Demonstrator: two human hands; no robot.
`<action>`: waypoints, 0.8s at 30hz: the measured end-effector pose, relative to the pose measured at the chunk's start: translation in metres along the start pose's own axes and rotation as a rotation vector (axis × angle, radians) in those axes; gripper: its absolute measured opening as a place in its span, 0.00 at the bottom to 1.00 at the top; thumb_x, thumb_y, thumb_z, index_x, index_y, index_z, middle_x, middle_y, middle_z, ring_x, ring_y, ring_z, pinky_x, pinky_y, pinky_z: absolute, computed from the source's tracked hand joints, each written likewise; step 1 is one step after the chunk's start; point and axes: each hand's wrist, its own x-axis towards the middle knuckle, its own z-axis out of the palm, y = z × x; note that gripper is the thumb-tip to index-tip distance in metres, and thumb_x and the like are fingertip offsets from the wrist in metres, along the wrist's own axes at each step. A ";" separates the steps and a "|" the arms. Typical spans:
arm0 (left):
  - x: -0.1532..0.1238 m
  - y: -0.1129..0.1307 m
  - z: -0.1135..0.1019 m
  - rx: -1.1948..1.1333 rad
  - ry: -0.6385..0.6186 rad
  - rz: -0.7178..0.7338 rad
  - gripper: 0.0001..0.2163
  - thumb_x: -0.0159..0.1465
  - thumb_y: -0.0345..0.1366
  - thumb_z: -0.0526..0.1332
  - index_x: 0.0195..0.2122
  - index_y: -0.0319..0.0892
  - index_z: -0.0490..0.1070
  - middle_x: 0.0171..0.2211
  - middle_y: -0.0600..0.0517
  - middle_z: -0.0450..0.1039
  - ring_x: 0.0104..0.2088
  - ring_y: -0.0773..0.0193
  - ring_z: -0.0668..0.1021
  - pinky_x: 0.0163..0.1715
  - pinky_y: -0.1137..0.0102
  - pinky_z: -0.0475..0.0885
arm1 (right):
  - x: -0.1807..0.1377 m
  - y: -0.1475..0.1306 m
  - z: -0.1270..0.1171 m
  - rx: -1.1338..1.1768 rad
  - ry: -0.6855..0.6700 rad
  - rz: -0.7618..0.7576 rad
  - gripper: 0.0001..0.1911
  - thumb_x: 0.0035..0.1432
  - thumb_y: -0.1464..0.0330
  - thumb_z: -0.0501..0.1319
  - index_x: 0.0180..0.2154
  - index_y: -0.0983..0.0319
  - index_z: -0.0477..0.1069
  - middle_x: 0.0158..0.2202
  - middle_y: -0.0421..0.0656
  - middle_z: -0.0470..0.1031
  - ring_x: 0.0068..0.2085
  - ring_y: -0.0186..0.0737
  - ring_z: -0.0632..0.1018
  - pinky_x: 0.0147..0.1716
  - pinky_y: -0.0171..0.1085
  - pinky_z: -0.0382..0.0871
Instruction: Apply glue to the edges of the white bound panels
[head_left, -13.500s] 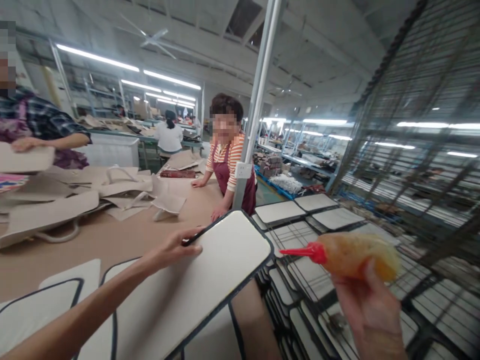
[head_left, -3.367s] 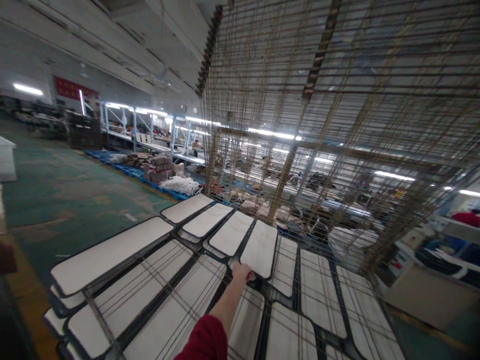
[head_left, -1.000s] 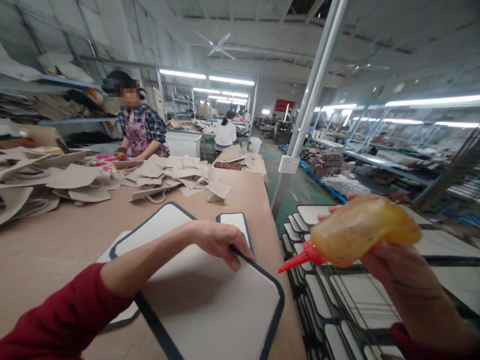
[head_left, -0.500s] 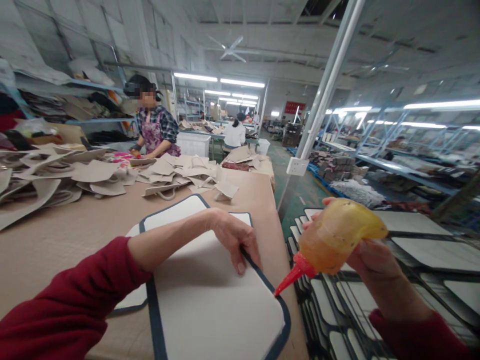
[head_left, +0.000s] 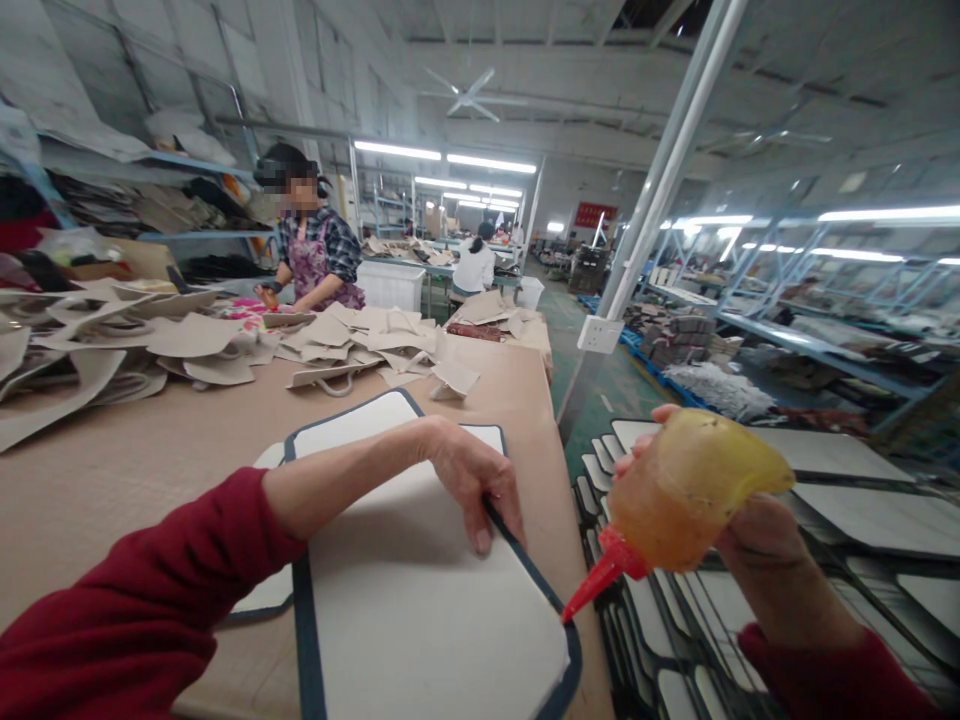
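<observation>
A white panel with a dark blue edge binding lies on the table in front of me, over at least one similar piece. My left hand grips its right edge, thumb on top and fingers curled over the binding. In my right hand is a squeeze bottle of amber liquid, tilted downward. Its red nozzle points at the binding near the panel's right corner, the tip at or just touching it. The bottle hides part of my right fingers.
Tan cut pieces with handles are heaped across the table's far side. Stacked dark-edged white panels stand to the right. A metal post with a socket box rises by the table corner. A co-worker stands beyond the heap.
The bottle in my right hand has moved right and toward me, its nozzle tip sliding along the binding toward the near right corner. My left hand keeps its hold.
</observation>
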 end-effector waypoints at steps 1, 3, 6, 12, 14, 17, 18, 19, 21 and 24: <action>0.000 -0.002 -0.001 0.005 -0.002 -0.006 0.12 0.48 0.20 0.67 0.34 0.34 0.83 0.29 0.55 0.81 0.42 0.55 0.80 0.47 0.72 0.71 | 0.000 -0.001 0.000 0.000 -0.010 -0.012 0.32 0.25 0.63 0.75 0.39 0.61 0.76 0.29 0.45 0.79 0.30 0.52 0.81 0.29 0.53 0.73; 0.002 -0.006 -0.005 0.015 -0.022 0.005 0.12 0.48 0.24 0.70 0.36 0.35 0.83 0.31 0.55 0.81 0.44 0.54 0.80 0.48 0.72 0.71 | -0.001 -0.001 -0.001 -0.001 -0.058 -0.035 0.31 0.29 0.63 0.76 0.41 0.60 0.76 0.32 0.45 0.79 0.32 0.51 0.81 0.30 0.50 0.74; 0.006 -0.015 -0.012 0.050 -0.098 0.079 0.17 0.46 0.29 0.74 0.39 0.32 0.82 0.33 0.52 0.81 0.44 0.52 0.80 0.48 0.72 0.71 | -0.001 0.002 -0.007 -0.016 -0.160 -0.030 0.32 0.34 0.62 0.77 0.46 0.55 0.76 0.36 0.44 0.80 0.36 0.49 0.81 0.35 0.47 0.76; 0.001 -0.027 -0.018 0.121 -0.096 0.174 0.21 0.51 0.33 0.73 0.45 0.29 0.80 0.37 0.48 0.81 0.44 0.54 0.80 0.46 0.75 0.72 | -0.007 0.009 -0.020 -0.084 -0.143 -0.035 0.31 0.37 0.57 0.75 0.48 0.49 0.76 0.37 0.43 0.80 0.37 0.52 0.81 0.36 0.48 0.77; -0.003 -0.029 -0.019 0.115 -0.072 0.178 0.20 0.51 0.32 0.72 0.45 0.30 0.80 0.38 0.49 0.81 0.43 0.55 0.80 0.45 0.75 0.72 | -0.008 0.009 -0.022 -0.112 -0.106 -0.032 0.32 0.35 0.56 0.76 0.47 0.48 0.76 0.37 0.44 0.80 0.37 0.54 0.81 0.36 0.49 0.77; -0.008 -0.030 -0.020 0.108 -0.033 0.168 0.19 0.52 0.31 0.72 0.45 0.30 0.80 0.38 0.49 0.81 0.43 0.55 0.80 0.44 0.74 0.73 | -0.009 0.009 -0.023 -0.109 -0.049 -0.050 0.32 0.35 0.56 0.76 0.46 0.49 0.76 0.37 0.45 0.80 0.37 0.54 0.81 0.36 0.50 0.77; -0.010 -0.030 -0.021 0.105 -0.027 0.160 0.19 0.52 0.30 0.71 0.46 0.30 0.80 0.38 0.48 0.81 0.43 0.54 0.80 0.44 0.74 0.73 | -0.009 0.009 -0.023 -0.105 -0.036 -0.064 0.32 0.35 0.57 0.76 0.47 0.49 0.76 0.37 0.45 0.80 0.37 0.54 0.81 0.35 0.50 0.77; -0.012 -0.031 -0.022 0.102 -0.022 0.152 0.19 0.52 0.30 0.71 0.46 0.31 0.80 0.38 0.48 0.81 0.43 0.54 0.80 0.45 0.74 0.72 | -0.010 0.009 -0.023 -0.105 -0.027 -0.076 0.31 0.36 0.57 0.75 0.47 0.49 0.76 0.38 0.45 0.79 0.36 0.53 0.81 0.34 0.50 0.77; -0.016 -0.031 -0.023 0.087 -0.003 0.140 0.19 0.53 0.31 0.71 0.46 0.32 0.80 0.37 0.49 0.81 0.42 0.55 0.80 0.46 0.73 0.72 | -0.014 0.009 -0.024 -0.114 -0.012 -0.095 0.31 0.37 0.58 0.75 0.47 0.49 0.75 0.38 0.44 0.79 0.38 0.53 0.81 0.35 0.50 0.77; -0.022 -0.031 -0.024 0.059 0.049 0.138 0.19 0.52 0.34 0.72 0.44 0.32 0.81 0.35 0.49 0.81 0.39 0.55 0.79 0.43 0.74 0.73 | -0.021 0.012 -0.028 -0.133 0.015 -0.110 0.31 0.39 0.57 0.75 0.49 0.48 0.74 0.40 0.44 0.80 0.41 0.56 0.81 0.38 0.51 0.77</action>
